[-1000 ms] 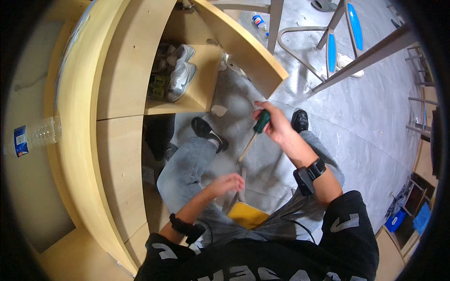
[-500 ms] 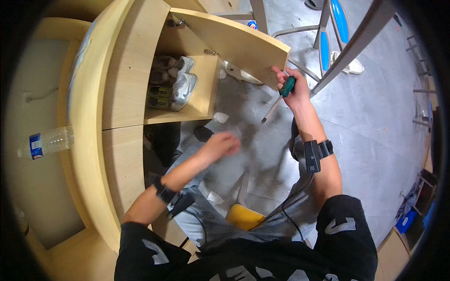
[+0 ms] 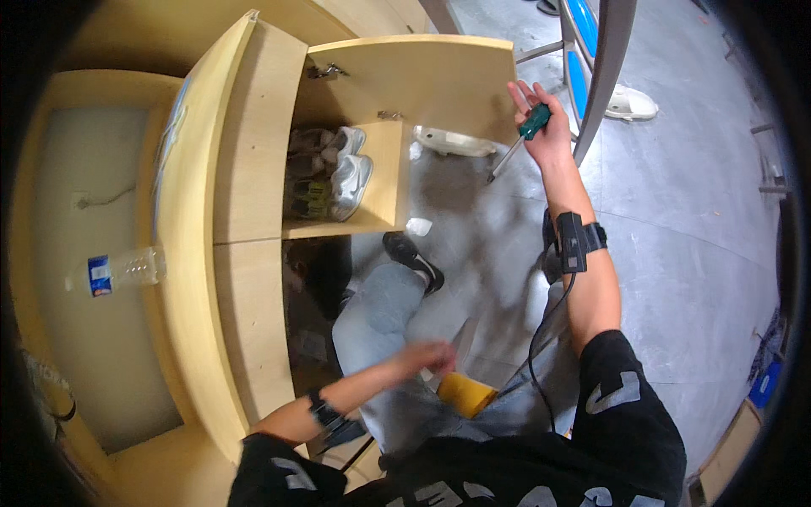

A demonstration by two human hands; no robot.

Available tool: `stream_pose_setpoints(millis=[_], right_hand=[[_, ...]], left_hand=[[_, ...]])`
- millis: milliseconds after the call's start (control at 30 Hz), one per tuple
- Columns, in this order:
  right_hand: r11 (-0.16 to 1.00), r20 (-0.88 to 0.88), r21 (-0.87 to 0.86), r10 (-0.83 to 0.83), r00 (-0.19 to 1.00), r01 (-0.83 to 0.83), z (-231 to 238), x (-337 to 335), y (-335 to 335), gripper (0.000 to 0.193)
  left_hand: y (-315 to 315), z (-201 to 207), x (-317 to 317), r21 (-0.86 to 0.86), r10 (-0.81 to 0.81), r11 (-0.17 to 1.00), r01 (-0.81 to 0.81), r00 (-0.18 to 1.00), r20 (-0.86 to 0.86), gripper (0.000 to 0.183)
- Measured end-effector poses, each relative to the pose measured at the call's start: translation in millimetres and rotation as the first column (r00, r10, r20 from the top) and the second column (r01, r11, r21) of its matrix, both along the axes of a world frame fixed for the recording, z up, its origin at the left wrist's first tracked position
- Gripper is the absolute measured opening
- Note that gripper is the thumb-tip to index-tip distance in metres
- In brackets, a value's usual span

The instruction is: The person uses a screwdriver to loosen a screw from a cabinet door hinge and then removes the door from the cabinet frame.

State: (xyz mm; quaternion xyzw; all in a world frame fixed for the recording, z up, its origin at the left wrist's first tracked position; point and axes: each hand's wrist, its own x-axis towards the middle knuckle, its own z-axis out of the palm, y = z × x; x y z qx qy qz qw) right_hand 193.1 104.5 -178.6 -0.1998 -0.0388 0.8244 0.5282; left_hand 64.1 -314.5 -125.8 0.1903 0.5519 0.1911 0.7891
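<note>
My right hand [image 3: 549, 139] holds a screwdriver [image 3: 534, 122] by its dark green handle, the metal shaft slanting down toward the floor. Some of that hand's fingers stick out beside the free edge of the open cabinet door [image 3: 431, 80]; whether they touch it I cannot tell. Two metal hinges [image 3: 328, 71] show on the door's inner side. My left hand [image 3: 432, 358] is smeared by motion above my lap, close to a yellow seat-like piece [image 3: 466, 394]. Its fingers are not clear. Inside the cabinet compartment [image 3: 384, 190] stand several shoes [image 3: 350, 186].
To the left, a plastic bottle [image 3: 135, 268] lies by the cabinet top [image 3: 190, 253]. A metal-framed chair [image 3: 610, 76] with blue parts stands beyond my right hand. White shoes [image 3: 632, 103] and a crumpled white scrap [image 3: 418, 226] are on the grey floor [image 3: 676, 279].
The door has swung wider, with my right hand and the screwdriver moving up along its edge. My left hand has dropped from near the compartment toward my lap.
</note>
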Motion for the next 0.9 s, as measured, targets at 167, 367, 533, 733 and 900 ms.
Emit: stream_pose_setpoints(millis=[167,367,533,733,900], right_hand=[[0.999,-0.017,-0.012,0.047,0.999,-0.047,3.8,-21.4,-11.8,0.019],[0.999,0.041,0.027,-0.037,0.998,0.036,5.5,-12.6,1.0,0.019],[0.985,0.053,0.075,-0.159,0.986,0.154,5.7,-9.1,15.7,0.019],[0.986,0.108,0.111,-0.14,0.984,0.128,13.1,-16.5,15.5,0.018],[0.999,0.299,0.043,-0.036,0.954,0.024,10.8,-14.2,3.4,0.019]], left_hand=[[173.8,-77.2,5.9,0.218,0.256,0.942,-0.256,0.966,0.028,0.017],[260.2,-105.6,21.1,0.428,0.215,0.864,-0.267,0.962,0.168,0.019],[291.5,-142.4,3.8,0.454,0.408,0.813,-0.365,0.913,0.004,0.032],[302.8,-124.6,0.3,0.546,0.456,0.734,-0.404,0.889,0.045,0.039],[289.0,-124.7,-29.1,0.497,0.4,0.81,-0.311,0.913,-0.081,0.035]])
